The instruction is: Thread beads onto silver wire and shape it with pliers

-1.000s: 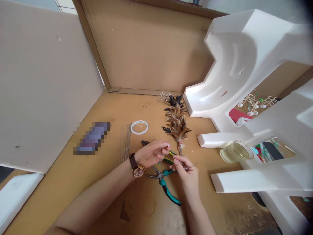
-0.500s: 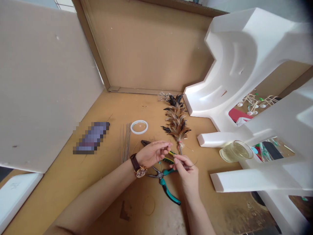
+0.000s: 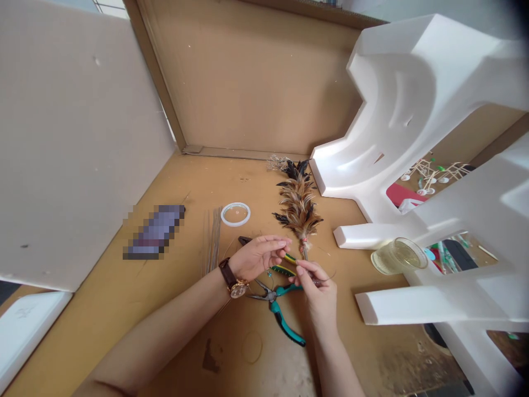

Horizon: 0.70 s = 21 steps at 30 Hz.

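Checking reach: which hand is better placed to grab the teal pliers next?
Right hand, probably: though pinching a thin wire, it's by the handle side of the teal pliers; the left hand is nearer the jaws.

Craft bench of some sort: yellow-brown tabletop (image 3: 231, 182), worn and stained toward the lower right. Teal-handled pliers (image 3: 271, 296) lower centre; green-and-yellow-handled pair (image 3: 284, 270) just above. Thin straight rods (image 3: 214, 237) laid out left of centre. Makeshift surround: cardboard (image 3: 256, 82) across the top, white moulded foam (image 3: 479, 201) filling the right side. Workshop or home corner, cannot tell which.
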Each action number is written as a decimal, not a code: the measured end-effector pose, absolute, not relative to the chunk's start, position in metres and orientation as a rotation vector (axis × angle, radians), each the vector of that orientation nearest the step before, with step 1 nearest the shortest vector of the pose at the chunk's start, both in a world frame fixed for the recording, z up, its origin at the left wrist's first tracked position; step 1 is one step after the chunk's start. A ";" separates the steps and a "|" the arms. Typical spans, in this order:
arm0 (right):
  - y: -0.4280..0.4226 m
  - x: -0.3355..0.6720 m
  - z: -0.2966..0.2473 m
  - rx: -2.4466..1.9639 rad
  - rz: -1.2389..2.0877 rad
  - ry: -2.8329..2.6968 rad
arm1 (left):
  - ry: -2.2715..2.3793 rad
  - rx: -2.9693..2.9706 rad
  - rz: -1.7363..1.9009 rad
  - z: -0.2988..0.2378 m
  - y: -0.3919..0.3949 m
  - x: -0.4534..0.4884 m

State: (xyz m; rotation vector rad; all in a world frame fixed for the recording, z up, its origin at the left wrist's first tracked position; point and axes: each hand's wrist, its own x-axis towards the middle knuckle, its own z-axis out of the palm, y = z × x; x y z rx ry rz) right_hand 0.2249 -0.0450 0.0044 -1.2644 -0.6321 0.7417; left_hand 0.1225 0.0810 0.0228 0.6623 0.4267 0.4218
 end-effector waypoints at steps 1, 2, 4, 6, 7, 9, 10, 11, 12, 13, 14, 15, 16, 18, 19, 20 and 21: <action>-0.045 0.225 0.004 -1.267 0.743 -0.635 | 0.429 0.661 0.424 0.023 0.081 0.122; -0.045 0.225 0.004 -1.271 0.743 -0.636 | 0.431 0.659 0.426 0.024 0.081 0.122; -0.045 0.225 0.004 -1.279 0.745 -0.635 | 0.430 0.648 0.422 0.025 0.080 0.122; -0.045 0.224 0.003 -1.278 0.747 -0.635 | 0.423 0.624 0.406 0.026 0.079 0.122; -0.045 0.224 0.003 -1.277 0.748 -0.636 | 0.419 0.607 0.397 0.026 0.079 0.122; -0.044 0.224 0.003 -1.277 0.753 -0.644 | 0.407 0.568 0.377 0.027 0.078 0.122; -0.044 0.224 0.003 -1.276 0.755 -0.651 | 0.401 0.549 0.367 0.027 0.077 0.121; -0.044 0.223 0.003 -1.276 0.758 -0.658 | 0.394 0.532 0.359 0.028 0.077 0.121; -0.044 0.223 0.003 -1.275 0.761 -0.666 | 0.387 0.518 0.352 0.028 0.076 0.121; -0.044 0.223 0.003 -1.273 0.762 -0.671 | 0.382 0.508 0.347 0.028 0.075 0.121; -0.044 0.223 0.003 -1.273 0.761 -0.673 | 0.379 0.501 0.342 0.028 0.075 0.121; -0.044 0.223 0.004 -1.276 0.760 -0.672 | 0.378 0.497 0.340 0.029 0.074 0.122; -0.044 0.223 0.004 -1.280 0.759 -0.670 | 0.378 0.494 0.340 0.029 0.073 0.122; -0.045 0.223 0.005 -1.289 0.753 -0.663 | 0.379 0.492 0.336 0.030 0.073 0.122; -0.045 0.223 0.005 -1.291 0.750 -0.660 | 0.379 0.489 0.333 0.031 0.072 0.122; -0.045 0.223 0.006 -1.292 0.748 -0.659 | 0.378 0.487 0.331 0.031 0.072 0.122; -0.045 0.223 0.006 -1.293 0.746 -0.659 | 0.376 0.484 0.330 0.031 0.072 0.122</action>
